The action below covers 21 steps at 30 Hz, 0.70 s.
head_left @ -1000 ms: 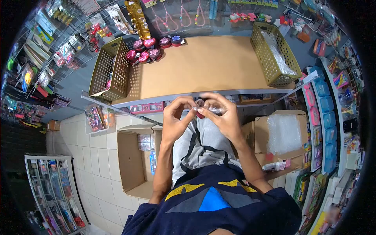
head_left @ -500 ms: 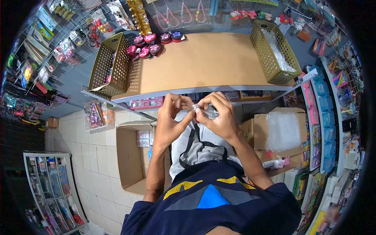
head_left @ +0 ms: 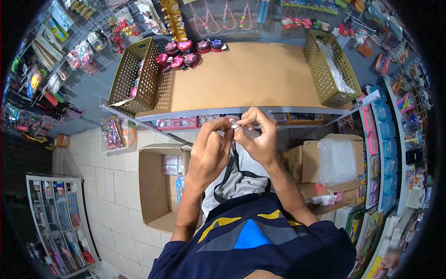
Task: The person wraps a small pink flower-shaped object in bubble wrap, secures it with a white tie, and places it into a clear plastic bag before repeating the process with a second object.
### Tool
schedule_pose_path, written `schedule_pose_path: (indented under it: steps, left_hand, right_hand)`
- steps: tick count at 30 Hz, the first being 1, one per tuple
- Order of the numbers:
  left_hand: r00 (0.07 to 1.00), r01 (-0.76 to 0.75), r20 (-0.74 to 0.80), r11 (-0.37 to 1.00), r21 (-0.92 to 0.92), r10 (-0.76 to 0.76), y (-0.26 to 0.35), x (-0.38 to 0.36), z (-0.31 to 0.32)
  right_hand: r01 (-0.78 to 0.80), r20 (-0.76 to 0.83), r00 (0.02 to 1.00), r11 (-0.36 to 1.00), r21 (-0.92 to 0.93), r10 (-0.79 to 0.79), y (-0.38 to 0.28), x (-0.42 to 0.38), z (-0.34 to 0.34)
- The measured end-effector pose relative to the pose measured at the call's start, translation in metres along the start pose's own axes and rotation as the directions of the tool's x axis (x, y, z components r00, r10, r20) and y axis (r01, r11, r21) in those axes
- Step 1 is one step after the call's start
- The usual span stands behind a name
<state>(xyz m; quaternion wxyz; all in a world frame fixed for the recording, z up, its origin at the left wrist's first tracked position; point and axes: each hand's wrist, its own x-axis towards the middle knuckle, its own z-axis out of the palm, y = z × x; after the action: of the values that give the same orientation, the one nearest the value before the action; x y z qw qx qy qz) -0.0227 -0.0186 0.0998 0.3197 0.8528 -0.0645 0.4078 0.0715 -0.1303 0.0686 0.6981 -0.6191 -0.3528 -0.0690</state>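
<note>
Up in front of my lap, my left hand [head_left: 209,151] and my right hand [head_left: 260,137] meet at the fingertips. Pinched between them is a small white piece [head_left: 234,126], with what looks like clear plastic around it. The fingers cover much of it, so its kind does not show. Both hands are closed, thumbs against the index fingers. They are held just before the front edge of the tan shelf [head_left: 251,74], nearer to me than its rim.
On the shelf are several flower-topped round items [head_left: 177,63], an olive basket [head_left: 147,88] at left and another basket [head_left: 331,95] with bubble wrap at right. Below stand an open cardboard box [head_left: 153,195] and a carton [head_left: 310,160] with bubble wrap. Racks of goods line both sides.
My left hand has turned so its back faces up more, and its fingers curl closer around the white piece. Both hands stay together. The view has shifted slightly.
</note>
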Motion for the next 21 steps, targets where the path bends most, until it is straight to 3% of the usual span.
schedule_pose_path:
  steps: [7, 9, 12, 14, 16, 17, 18, 21]
  left_hand:
    - [0.991, -0.108, 0.072, 0.993, -0.051, 0.112, 0.001, -0.005, 0.001]
    - [0.990, -0.111, 0.074, 0.985, -0.129, 0.121, 0.001, -0.003, 0.000]
    - [0.991, 0.132, 0.071, 0.913, -0.386, -0.113, -0.003, -0.005, 0.000]
    - [0.970, 0.233, 0.087, 0.764, -0.602, -0.228, -0.011, -0.005, 0.006]
    - [0.942, 0.329, 0.186, 0.652, -0.683, -0.281, -0.018, -0.004, 0.007]
    - [0.920, 0.385, 0.247, 0.589, -0.710, -0.304, -0.020, -0.001, 0.008]
    - [0.936, 0.351, 0.277, 0.565, -0.747, -0.216, -0.024, 0.002, 0.012]
    - [0.850, 0.526, 0.442, 0.418, -0.740, -0.286, -0.024, 0.011, 0.001]
  right_hand:
    - [-0.072, -0.125, 0.989, 0.997, 0.012, 0.073, -0.006, -0.013, -0.001]
    - [-0.065, -0.061, 0.996, 0.998, 0.014, 0.066, -0.008, -0.012, -0.008]
    - [-0.141, 0.098, 0.986, 0.986, 0.088, 0.133, -0.016, -0.003, -0.029]
    - [-0.056, 0.173, 0.983, 0.997, -0.054, 0.065, -0.021, -0.001, -0.037]
    - [-0.009, 0.212, 0.976, 0.986, -0.167, 0.045, -0.024, -0.002, -0.041]
    - [-0.013, 0.192, 0.980, 0.986, -0.167, 0.045, -0.024, -0.003, -0.042]
    - [-0.013, 0.175, 0.984, 0.986, -0.164, 0.042, -0.023, -0.003, -0.042]
    - [0.040, 0.179, 0.984, 0.980, -0.196, -0.004, -0.029, -0.001, -0.040]
